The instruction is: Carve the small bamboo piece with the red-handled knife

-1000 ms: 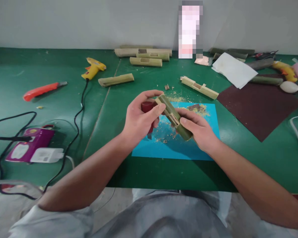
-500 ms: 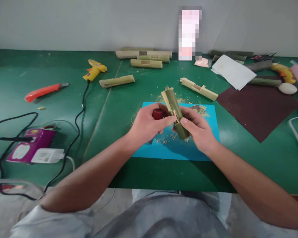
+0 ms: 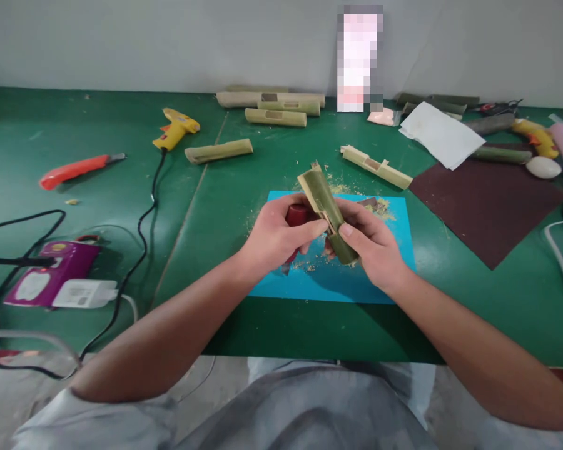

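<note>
Over the blue sheet [image 3: 338, 290] I hold a notched piece of green bamboo [image 3: 321, 190] at a tilt, its upper end leaning left. My right hand [image 3: 373, 247] grips its lower part, thumb on the outer skin. My left hand [image 3: 276, 231] is closed beside it, its thumb pressing at the cut notch and its other fingers partly hidden. A dark red handle [image 3: 297, 215] shows inside the curl of my left hand, with a dark tip below; whether the fingers grip it is unclear. Shavings [image 3: 309, 265] litter the sheet.
Other bamboo pieces [image 3: 276, 117] lie at the back, one notched piece [image 3: 375, 167] closer. To the left are a yellow glue gun [image 3: 176, 129], an orange utility knife [image 3: 82, 170] and a purple power strip [image 3: 54, 272] with cables. Brown sandpaper-like sheet [image 3: 488, 212] and white paper [image 3: 441, 134] lie right.
The bamboo's upper end has tilted slightly to the left, and my left thumb has shifted a little left along the notch. More of the red handle shows. The view has moved slightly.
</note>
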`<action>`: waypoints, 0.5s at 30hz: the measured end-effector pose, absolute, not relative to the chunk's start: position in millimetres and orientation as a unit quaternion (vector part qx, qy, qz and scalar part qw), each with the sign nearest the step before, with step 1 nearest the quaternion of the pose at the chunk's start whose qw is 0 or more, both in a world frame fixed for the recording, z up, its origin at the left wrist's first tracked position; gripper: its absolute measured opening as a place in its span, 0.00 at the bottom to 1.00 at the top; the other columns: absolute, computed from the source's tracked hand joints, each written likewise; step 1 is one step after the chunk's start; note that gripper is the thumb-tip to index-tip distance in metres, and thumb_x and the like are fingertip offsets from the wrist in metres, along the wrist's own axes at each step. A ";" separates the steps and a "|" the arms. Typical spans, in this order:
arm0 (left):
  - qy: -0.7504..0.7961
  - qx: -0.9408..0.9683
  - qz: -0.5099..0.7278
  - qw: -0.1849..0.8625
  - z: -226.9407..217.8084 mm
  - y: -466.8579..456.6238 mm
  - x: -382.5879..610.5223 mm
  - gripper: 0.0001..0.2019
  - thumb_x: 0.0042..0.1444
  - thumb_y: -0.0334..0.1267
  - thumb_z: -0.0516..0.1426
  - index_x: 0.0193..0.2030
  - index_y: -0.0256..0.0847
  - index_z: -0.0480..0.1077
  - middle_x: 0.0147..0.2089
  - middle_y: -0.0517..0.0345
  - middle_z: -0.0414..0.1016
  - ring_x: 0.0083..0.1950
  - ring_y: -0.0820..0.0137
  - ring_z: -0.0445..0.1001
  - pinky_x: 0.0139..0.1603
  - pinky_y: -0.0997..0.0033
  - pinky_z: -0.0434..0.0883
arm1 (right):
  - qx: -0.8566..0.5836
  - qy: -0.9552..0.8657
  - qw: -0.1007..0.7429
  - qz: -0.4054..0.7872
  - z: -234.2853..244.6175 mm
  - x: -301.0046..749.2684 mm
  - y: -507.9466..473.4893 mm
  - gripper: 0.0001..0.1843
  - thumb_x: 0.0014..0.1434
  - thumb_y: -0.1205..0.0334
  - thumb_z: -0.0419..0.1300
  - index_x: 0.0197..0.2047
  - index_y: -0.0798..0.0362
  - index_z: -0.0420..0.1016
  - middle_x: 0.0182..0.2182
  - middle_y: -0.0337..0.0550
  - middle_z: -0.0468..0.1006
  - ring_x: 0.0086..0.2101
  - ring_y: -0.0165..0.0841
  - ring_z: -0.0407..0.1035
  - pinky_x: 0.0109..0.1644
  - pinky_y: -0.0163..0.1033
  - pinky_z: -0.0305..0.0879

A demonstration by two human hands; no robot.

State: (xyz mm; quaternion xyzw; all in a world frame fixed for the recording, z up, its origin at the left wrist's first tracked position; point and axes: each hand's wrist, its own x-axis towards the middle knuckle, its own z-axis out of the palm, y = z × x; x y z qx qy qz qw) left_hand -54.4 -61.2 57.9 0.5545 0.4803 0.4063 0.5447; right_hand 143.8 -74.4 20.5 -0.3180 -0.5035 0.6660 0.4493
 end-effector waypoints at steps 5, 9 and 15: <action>0.487 0.550 0.407 0.543 64.3 -64.8 -51.2 0.08 0.53 0.35 0.65 0.40 0.41 0.77 0.18 0.67 0.71 0.18 0.74 0.67 0.18 0.75 0.64 | -0.298 -0.525 0.464 0.648 20.8 141.4 -75.0 0.29 0.69 0.40 0.70 0.66 0.44 0.76 0.54 0.44 0.85 0.35 0.32 0.80 0.40 0.41 0.81; 0.511 0.552 0.424 0.504 64.4 -67.5 -48.1 0.06 0.49 0.32 0.63 0.36 0.41 0.76 0.19 0.66 0.72 0.19 0.74 0.67 0.19 0.75 0.65 | -0.305 -0.527 0.474 0.636 21.2 137.6 -77.8 0.26 0.72 0.43 0.67 0.67 0.44 0.76 0.54 0.44 0.85 0.35 0.30 0.78 0.38 0.40 0.79; 0.509 0.543 0.444 0.500 62.3 -68.0 -43.3 0.06 0.49 0.33 0.63 0.35 0.42 0.75 0.20 0.66 0.72 0.19 0.74 0.68 0.20 0.74 0.67 | -0.360 -0.527 0.459 0.618 21.2 134.9 -80.3 0.30 0.72 0.37 0.63 0.69 0.42 0.74 0.50 0.43 0.84 0.34 0.32 0.74 0.34 0.40 0.76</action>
